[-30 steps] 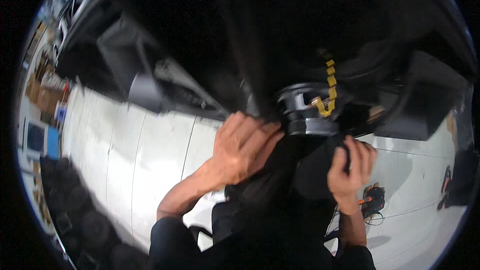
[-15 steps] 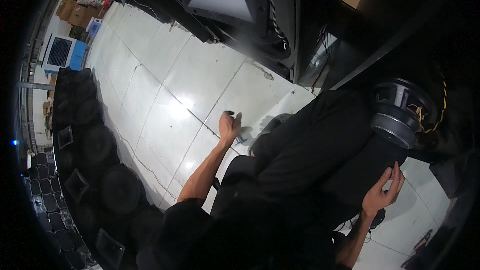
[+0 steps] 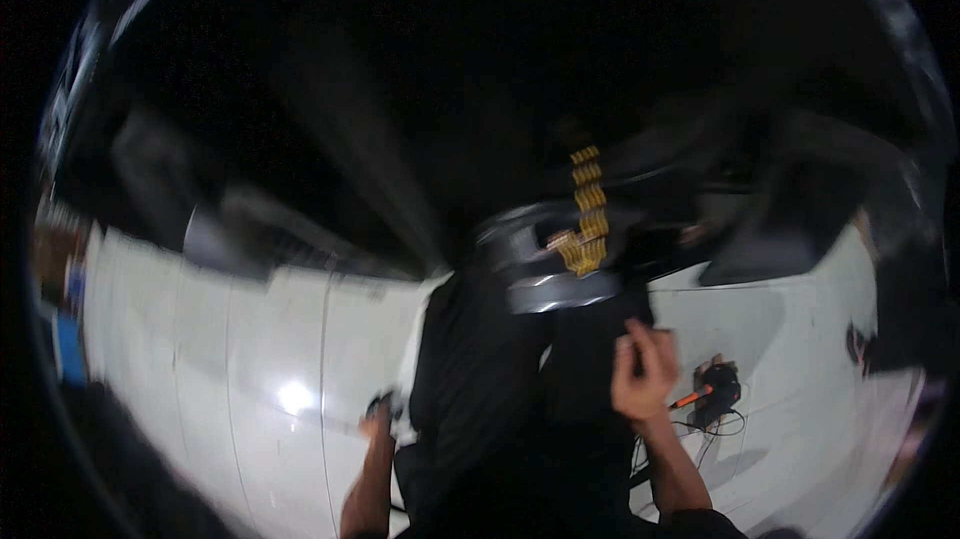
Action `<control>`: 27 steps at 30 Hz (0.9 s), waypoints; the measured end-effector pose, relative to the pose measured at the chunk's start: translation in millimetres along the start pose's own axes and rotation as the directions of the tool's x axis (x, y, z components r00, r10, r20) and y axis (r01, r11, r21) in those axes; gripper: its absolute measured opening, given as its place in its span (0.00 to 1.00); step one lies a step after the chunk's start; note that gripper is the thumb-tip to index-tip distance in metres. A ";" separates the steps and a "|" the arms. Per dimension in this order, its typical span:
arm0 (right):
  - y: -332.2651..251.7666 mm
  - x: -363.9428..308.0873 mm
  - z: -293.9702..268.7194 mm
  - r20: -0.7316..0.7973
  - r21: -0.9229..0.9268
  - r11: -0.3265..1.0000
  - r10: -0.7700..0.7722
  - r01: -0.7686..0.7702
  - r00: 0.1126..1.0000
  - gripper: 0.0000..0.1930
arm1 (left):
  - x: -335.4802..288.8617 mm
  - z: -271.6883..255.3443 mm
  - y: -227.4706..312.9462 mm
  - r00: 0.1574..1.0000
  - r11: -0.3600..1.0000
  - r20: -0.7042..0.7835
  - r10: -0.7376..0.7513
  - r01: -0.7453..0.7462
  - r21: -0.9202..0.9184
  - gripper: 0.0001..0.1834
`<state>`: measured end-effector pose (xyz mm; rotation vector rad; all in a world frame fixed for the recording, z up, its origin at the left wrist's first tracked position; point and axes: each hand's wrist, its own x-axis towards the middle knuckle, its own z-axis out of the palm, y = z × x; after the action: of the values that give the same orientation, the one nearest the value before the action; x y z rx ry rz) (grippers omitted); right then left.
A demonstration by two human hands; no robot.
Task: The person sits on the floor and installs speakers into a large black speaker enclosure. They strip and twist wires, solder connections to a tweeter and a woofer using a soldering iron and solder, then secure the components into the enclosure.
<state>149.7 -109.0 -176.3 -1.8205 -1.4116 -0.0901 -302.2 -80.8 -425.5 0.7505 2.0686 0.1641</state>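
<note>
My left hand point(image 3: 378, 423) is low over the pale floor, left of my legs. Motion smears its fingers, and a dark thing point(image 3: 383, 402) shows right at their tips; whether I hold it cannot be made out. My right hand point(image 3: 645, 381) is beside my right leg, palm turned inward, with its blurred fingers stretched forward and slightly bent. Nothing shows in it. Just ahead of that hand, a round black speaker driver point(image 3: 562, 293) with a silvery rim stands at the far end of my legs. A yellow-and-black twisted wire point(image 3: 590, 201) runs up from it.
To the right of my right hand, an orange-handled tool point(image 3: 690, 398) lies by a dark round object point(image 3: 719, 385) with a thin black cable. Dark cabinet shapes point(image 3: 780, 229) fill the far side. Pale tiles point(image 3: 280, 339) stretch left, with a blue-sided box point(image 3: 68, 349) beyond.
The view has swung right, bringing the speaker driver from the right side to the middle ahead. My right hand stays near my leg; the left still hangs over the floor.
</note>
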 end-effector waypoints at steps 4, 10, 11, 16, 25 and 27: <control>2.8 3.5 3.7 -0.117 0.020 0.994 -0.102 0.105 0.988 0.14 | 47.6 23.2 -32.4 0.916 0.743 -0.396 0.069 -0.312 -0.592 0.16; -42.6 8.3 -9.3 -0.069 0.356 0.933 -0.027 0.050 0.997 0.15 | -135.7 -40.0 130.0 0.754 0.502 -0.114 0.647 -0.534 -0.680 0.26; -55.8 10.8 -10.4 0.031 0.484 0.875 -0.013 -0.004 0.999 0.14 | -167.6 -44.4 145.7 0.740 0.430 -0.079 0.668 -0.470 -0.771 0.27; -94.6 9.3 -4.8 0.668 0.725 0.321 -0.107 -0.610 0.737 0.13 | -259.9 -40.0 173.6 0.538 0.398 0.233 0.810 -0.213 -0.893 0.31; -92.8 -9.6 -10.2 0.693 0.721 -0.054 0.027 -0.691 0.721 0.12 | -259.8 -13.3 176.8 0.615 0.593 0.264 0.743 -0.422 -0.686 0.29; -95.7 -10.4 -10.8 0.718 0.696 -0.043 0.045 -0.716 0.695 0.12 | -257.2 -13.8 175.2 0.627 0.607 0.256 0.736 -0.444 -0.659 0.29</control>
<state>70.1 -119.6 -122.0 -0.8598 -0.6322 1.5031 -129.3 -83.3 -166.4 0.9923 1.0763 0.8267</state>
